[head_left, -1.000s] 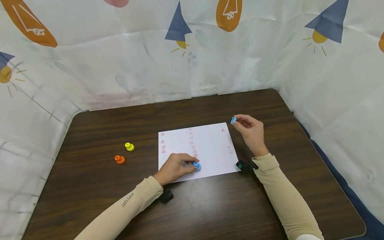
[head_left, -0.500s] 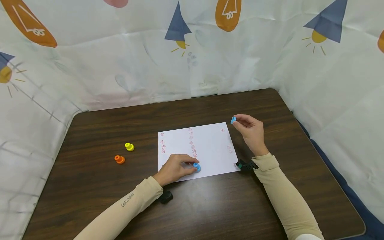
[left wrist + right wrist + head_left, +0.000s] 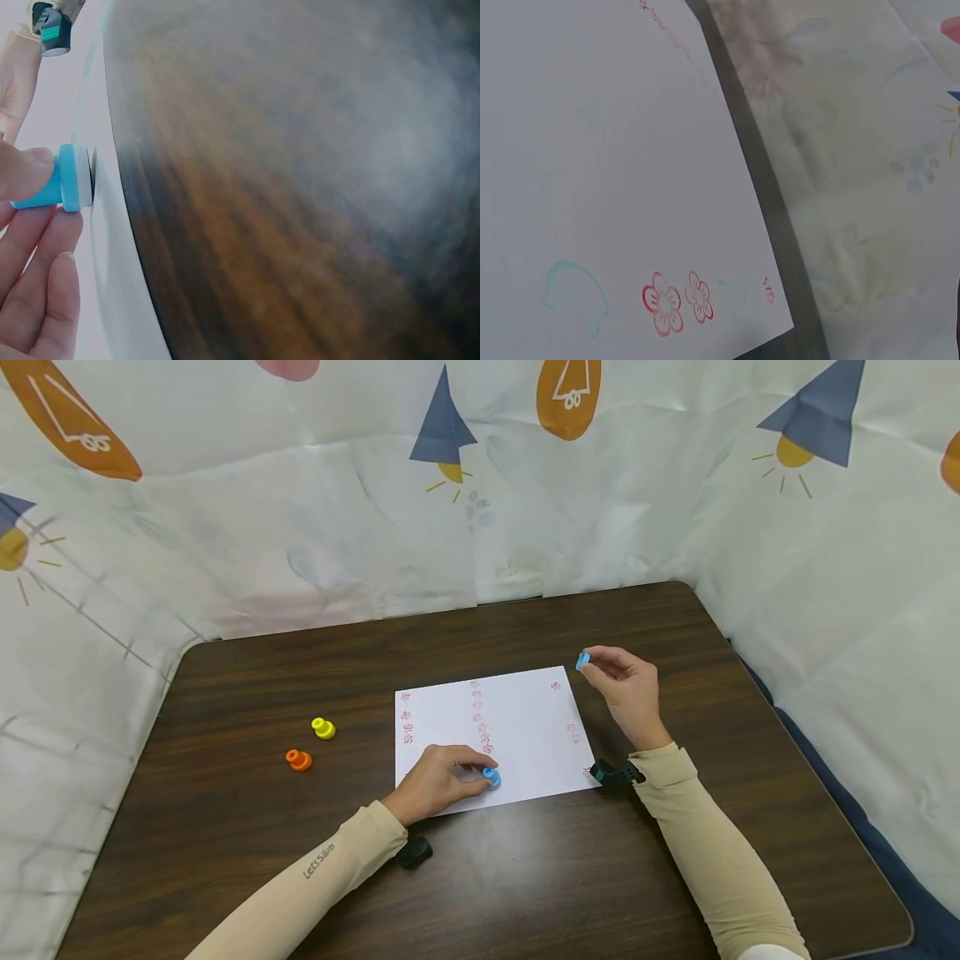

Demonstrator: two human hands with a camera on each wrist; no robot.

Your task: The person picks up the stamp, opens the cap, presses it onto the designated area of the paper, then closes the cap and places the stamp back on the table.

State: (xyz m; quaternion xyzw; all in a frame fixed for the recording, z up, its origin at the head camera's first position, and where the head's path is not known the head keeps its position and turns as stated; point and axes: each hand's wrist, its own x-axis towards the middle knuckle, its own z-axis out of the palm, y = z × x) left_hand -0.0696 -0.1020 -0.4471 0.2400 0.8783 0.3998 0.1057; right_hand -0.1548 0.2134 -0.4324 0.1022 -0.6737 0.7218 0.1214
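Observation:
My left hand (image 3: 444, 781) pinches a small blue stamp (image 3: 491, 777) between thumb and fingers, low over the front middle of a white paper sheet (image 3: 525, 727). Seen close in the left wrist view, the stamp (image 3: 69, 178) has a blue handle and a pale base, with its face turned toward the paper. Past the sheet's far right corner, my right hand (image 3: 626, 693) holds a small light-blue cap (image 3: 582, 661) between thumb and fingertips, raised off the table. Red flower prints (image 3: 662, 304) mark the sheet in the right wrist view, beside a faint teal print (image 3: 574, 281); that hand is out of this view.
A yellow stamp (image 3: 324, 728) and an orange stamp (image 3: 298, 760) stand on the brown table (image 3: 247, 693) left of the paper. Black wrist cameras sit at both cuffs, the right one (image 3: 611, 774) overlapping the sheet's near right corner. A patterned white curtain (image 3: 315, 527) surrounds the table's back and sides.

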